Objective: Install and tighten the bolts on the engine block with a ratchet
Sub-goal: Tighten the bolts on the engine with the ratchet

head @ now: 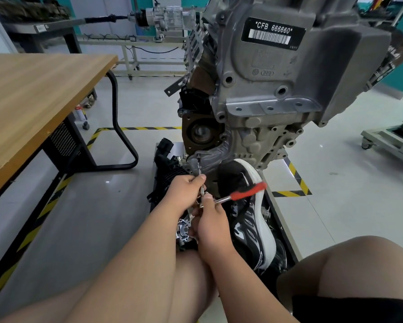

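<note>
Your left hand [184, 191] grips the extension [199, 167]. Just below it, your right hand [211, 221] holds the ratchet [246, 194] under the block [265, 94].

Grips the extension [199, 167] in the left hand [184, 191], tip at the block [265, 89] lower edge; holds the red-handled ratchet [243, 194] in the right hand [211, 221], above a shoe [254, 231].

Left hand [184, 191], centre frame: fingers curled round the extension bar [199, 169]. Right hand [211, 221], just below: grips the ratchet [237, 196] near its head. Both forearms extend forward.
</note>
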